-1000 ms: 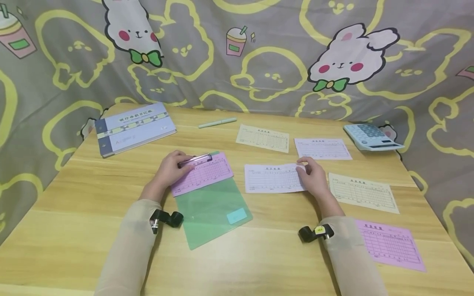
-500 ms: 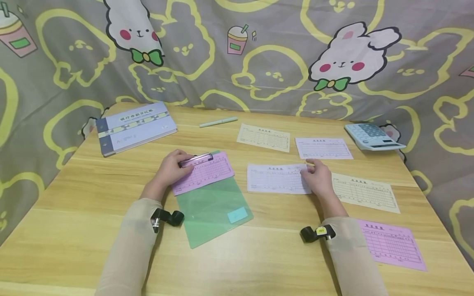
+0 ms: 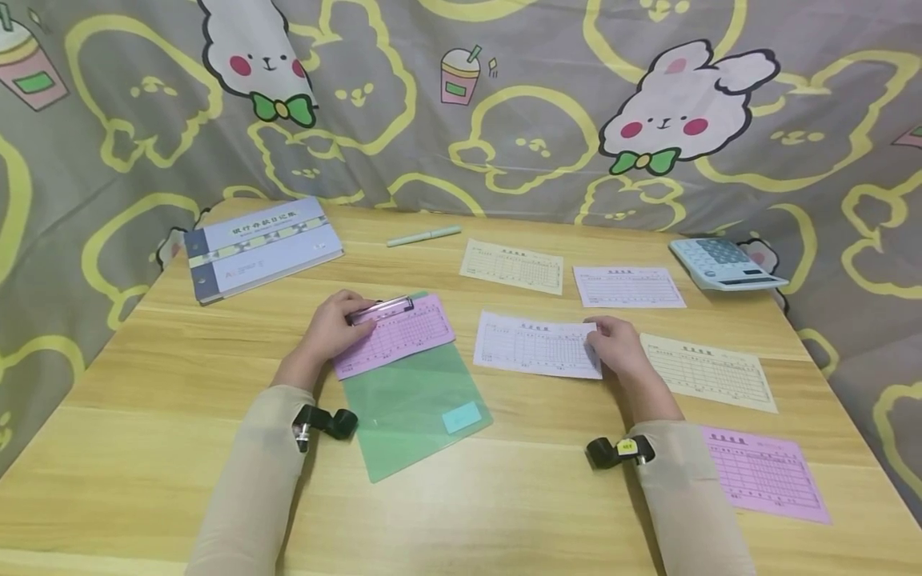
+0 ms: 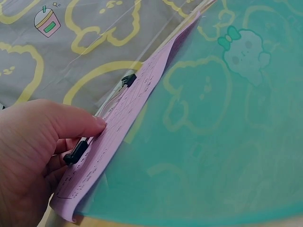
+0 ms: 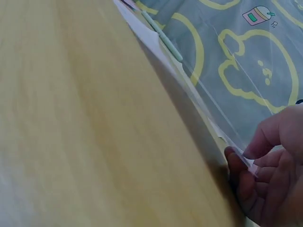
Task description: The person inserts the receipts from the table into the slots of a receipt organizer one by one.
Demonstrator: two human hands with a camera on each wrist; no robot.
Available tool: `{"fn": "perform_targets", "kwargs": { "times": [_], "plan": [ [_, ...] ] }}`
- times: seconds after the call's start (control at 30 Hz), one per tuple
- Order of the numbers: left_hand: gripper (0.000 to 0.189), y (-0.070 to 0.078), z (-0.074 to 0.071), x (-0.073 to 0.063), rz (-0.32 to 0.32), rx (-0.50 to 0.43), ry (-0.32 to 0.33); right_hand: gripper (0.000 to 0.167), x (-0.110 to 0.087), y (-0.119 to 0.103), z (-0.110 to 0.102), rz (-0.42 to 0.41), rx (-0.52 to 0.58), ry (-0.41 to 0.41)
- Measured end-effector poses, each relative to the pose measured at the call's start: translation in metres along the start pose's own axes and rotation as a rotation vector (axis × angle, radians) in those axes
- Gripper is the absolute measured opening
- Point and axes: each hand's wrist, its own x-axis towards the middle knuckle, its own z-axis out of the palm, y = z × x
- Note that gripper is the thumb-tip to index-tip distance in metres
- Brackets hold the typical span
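We wear: left sleeve (image 3: 248, 480) and right sleeve (image 3: 687, 488), both long, plain, beige. Left wrist camera (image 3: 327, 422): black, rounded at one end, small silvery fitting (image 3: 302, 438). Right wrist camera (image 3: 602, 454): black, matching; yellow label (image 3: 627, 447), dark marking too small for us to read.

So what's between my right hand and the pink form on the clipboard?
In the head view, the white form, pinched by your right hand, then a strip of bare wooden table before the pink form.

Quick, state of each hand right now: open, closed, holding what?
Left hand: grips the green clipboard at its clip end, thumb on the pink printed form.
Right hand: pinches the right edge of a white printed form.
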Motion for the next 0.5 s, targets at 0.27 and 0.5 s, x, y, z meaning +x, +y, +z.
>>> {"fn": "perform_targets", "kwargs": {
  "times": [0.27, 0.5],
  "plan": [
    [0.034, -0.0007, 0.0003, -0.0006, -0.002, 0.001, 0.002, 0.051, -0.0022, -0.0018, -0.0014, -0.013, -0.001, -0.036],
    [0.035, 0.0008, -0.0001, 0.0, -0.002, 0.001, -0.005, 0.029, -0.0028, 0.0002, 0.0001, -0.028, -0.051, 0.072]
  ]
}}
